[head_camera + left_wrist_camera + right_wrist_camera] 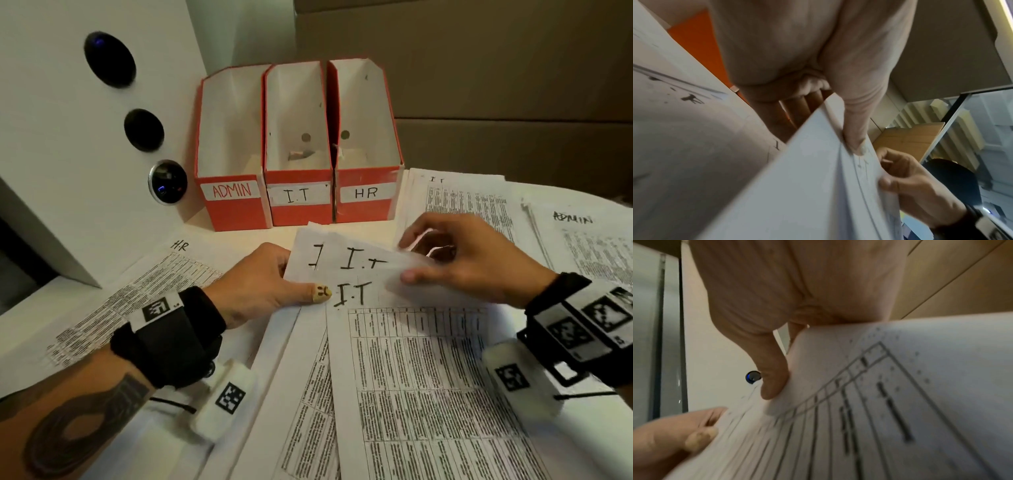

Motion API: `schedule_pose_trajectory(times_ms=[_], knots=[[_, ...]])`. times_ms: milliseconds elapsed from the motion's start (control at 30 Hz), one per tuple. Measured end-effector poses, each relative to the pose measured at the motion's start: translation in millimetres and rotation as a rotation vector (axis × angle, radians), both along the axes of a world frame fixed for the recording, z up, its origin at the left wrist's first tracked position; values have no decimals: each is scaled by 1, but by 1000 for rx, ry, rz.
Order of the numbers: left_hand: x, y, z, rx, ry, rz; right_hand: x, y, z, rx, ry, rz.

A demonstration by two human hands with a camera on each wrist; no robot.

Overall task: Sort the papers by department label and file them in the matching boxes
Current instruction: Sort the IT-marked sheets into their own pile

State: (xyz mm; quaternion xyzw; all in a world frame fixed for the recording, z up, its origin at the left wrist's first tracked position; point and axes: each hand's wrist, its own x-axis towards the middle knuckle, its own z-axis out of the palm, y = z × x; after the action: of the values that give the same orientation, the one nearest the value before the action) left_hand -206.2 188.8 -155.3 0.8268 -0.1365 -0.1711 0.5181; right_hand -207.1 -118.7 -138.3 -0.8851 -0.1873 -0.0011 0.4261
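Observation:
Three sheets marked I.T (352,274) are fanned in front of me, lifted off the table. My left hand (274,284) pinches their left edge, thumb on top by the lowest I.T label. My right hand (455,260) pinches the top sheet's right corner between thumb and fingers. In the left wrist view the thumb (855,129) presses the paper stack (807,186). The right wrist view shows the thumb (772,378) on the printed sheet (879,402). Three orange boxes stand at the back: ADMIN (233,202), I.T (298,205), HR (366,202).
An HR paper (147,294) lies flat at the left. Another I.T stack (462,202) and an ADMIN stack (589,246) lie at the right. A white machine with round black buttons (85,137) stands at the left. Cardboard boxes (513,85) rise behind.

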Motion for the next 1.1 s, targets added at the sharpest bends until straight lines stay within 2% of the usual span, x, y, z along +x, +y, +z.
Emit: schedule_pose_trajectory(times_ms=[100, 167, 233, 367, 500, 667, 900, 1100], knots=[[-3, -3, 0, 1, -49, -1, 8, -4, 14, 54, 117, -35], [-5, -5, -1, -3, -69, -12, 12, -7, 22, -61, 155, 9], [-7, -7, -2, -19, -71, -11, 11, -5, 26, -194, 138, 80], [-11, -10, -7, -99, 17, 28, 11, -4, 28, -259, 53, 124], [-13, -15, -13, -205, 148, 83, 12, -2, 20, -185, -8, 48], [-13, -15, -23, -234, 256, 130, 14, 3, 15, -21, -13, 20], [-13, -13, -29, -222, 221, 155, 22, 6, 13, 91, 16, -4], [-12, -11, -34, -230, 264, 148, 32, -4, 14, 90, -15, -157]])
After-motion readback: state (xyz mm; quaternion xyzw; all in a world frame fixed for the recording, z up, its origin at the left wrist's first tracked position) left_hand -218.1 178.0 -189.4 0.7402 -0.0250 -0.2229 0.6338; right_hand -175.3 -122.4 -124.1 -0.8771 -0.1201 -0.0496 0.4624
